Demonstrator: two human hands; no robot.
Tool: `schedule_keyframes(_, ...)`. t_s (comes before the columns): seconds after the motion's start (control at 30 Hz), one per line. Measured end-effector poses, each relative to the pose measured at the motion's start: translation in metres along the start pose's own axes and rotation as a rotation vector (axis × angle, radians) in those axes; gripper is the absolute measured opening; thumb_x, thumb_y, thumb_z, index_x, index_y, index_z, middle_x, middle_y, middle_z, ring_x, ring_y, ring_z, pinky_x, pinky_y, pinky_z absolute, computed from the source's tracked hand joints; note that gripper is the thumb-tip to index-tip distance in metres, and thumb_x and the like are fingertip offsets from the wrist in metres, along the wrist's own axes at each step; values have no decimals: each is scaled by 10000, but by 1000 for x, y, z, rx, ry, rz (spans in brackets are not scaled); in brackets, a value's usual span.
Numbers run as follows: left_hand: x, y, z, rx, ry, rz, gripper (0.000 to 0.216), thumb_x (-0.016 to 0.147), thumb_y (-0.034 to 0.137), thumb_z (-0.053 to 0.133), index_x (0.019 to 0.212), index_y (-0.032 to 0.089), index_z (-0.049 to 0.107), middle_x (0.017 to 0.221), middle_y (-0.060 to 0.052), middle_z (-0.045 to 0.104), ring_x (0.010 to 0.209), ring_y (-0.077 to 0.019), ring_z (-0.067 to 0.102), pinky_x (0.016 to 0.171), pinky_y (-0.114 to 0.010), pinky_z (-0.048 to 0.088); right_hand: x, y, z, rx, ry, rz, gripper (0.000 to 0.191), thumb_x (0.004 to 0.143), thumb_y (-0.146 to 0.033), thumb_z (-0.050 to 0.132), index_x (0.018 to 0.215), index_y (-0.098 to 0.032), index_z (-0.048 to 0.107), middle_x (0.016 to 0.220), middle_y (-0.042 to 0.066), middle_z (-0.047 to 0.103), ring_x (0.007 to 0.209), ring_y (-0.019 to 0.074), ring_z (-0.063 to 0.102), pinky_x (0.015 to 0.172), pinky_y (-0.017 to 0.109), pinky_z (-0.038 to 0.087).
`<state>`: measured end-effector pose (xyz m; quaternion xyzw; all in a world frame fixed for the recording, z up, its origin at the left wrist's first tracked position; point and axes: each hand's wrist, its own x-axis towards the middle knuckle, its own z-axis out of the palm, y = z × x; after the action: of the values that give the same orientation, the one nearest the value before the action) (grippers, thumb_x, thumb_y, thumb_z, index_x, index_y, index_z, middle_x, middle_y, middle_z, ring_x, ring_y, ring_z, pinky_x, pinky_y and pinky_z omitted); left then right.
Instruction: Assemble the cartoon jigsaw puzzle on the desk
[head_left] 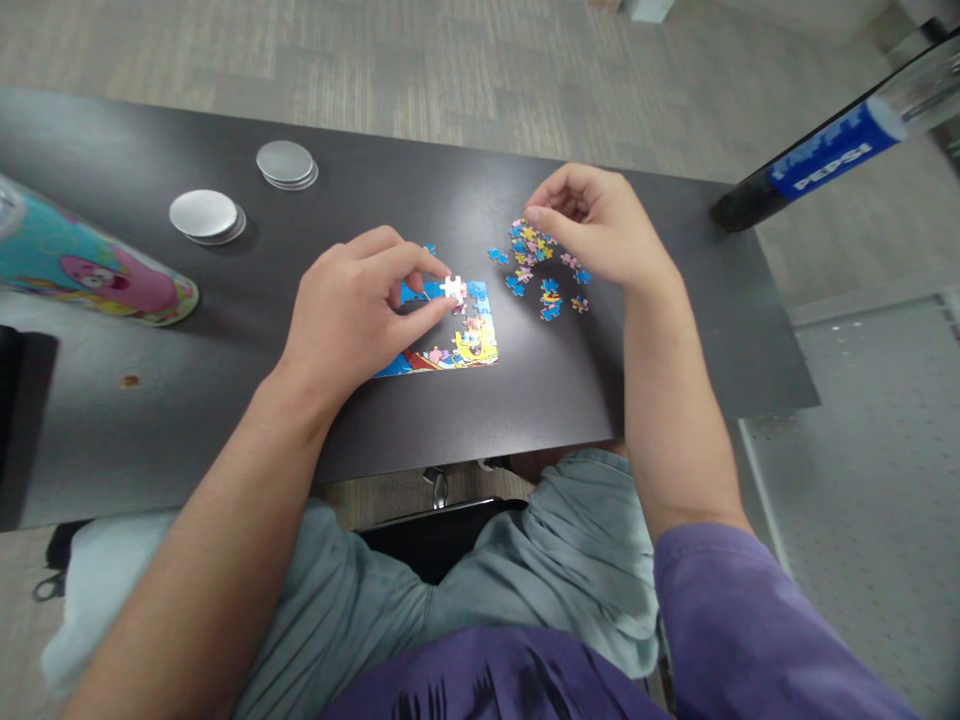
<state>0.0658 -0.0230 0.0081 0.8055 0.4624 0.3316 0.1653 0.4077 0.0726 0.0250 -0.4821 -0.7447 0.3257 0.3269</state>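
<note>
My left hand (360, 300) pinches a pale pink jigsaw piece (454, 289) between thumb and forefinger, over the partly joined jigsaw puzzle (480, 345). Blue and yellow cartoon parts show along its right and lower edges; the hand covers its left side. To the right lies a loose pile of jigsaw pieces (531, 243), mostly blue, yellow and pink, with several scattered below it. At the pile's upper edge, my right hand (589, 215) has its thumb and fingers curled together. Whether a piece sits in those fingertips I cannot make out.
Two stacks of silver discs (285, 162) (206, 215) stand at the back left of the dark table (480, 425). A colourful cartoon cylinder (97, 255) is at far left. A Pepsi bottle (832, 160) stands at the right end, near the table's edge.
</note>
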Motion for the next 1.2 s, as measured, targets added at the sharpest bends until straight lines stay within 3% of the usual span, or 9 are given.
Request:
schedule_keyframes(0.2,0,2,1,29,-50,-22,203,1173,428,821,1243,288,950,1109,-9,796,902,-210,695,867,-478,532,-1,-1,0,-44,-36,-7,492,988,-732,1054,1003,-310,801,935,45,778,818,233,588,870,472,507)
schedule_keyframes(0.37,1,2,1,32,-55,-31,153,1123,410,849,1203,309,931,1102,-5,816,900,-216,710,855,-491,534,3,10,-2,-61,4,-47,576,965,-830,1054,995,-303,823,908,41,770,770,221,549,829,467,508)
schedule_keyframes(0.5,1,1,1,35,-62,-35,138,1131,424,851,1188,316,916,1090,-6,822,905,-221,723,852,-482,536,2,8,0,-80,3,-52,554,1002,-828,1016,974,-304,838,886,33,780,813,253,634,830,454,538)
schedule_keyframes(0.63,0,-1,3,-7,-7,19,117,1094,364,895,1177,296,940,1033,-8,805,865,-221,717,813,-473,509,-2,-2,10,-59,-76,-74,630,1008,-905,1015,991,-295,859,910,46,801,886,278,705,842,440,561)
schedule_keyframes(0.87,1,-1,3,3,-37,0,165,1129,412,835,1220,326,943,1050,-15,816,861,-236,710,830,-484,524,-6,-23,35,-28,-355,-127,737,1015,-1034,925,1027,-298,898,1029,78,865,999,302,732,932,445,598)
schedule_keyframes(1.2,4,5,-2,16,-93,-23,202,1137,423,814,1221,282,932,1052,-18,794,896,-229,683,878,-477,520,-7,-30,48,30,-412,-142,756,1018,-1051,915,1103,-299,919,1039,77,860,990,294,723,895,439,577)
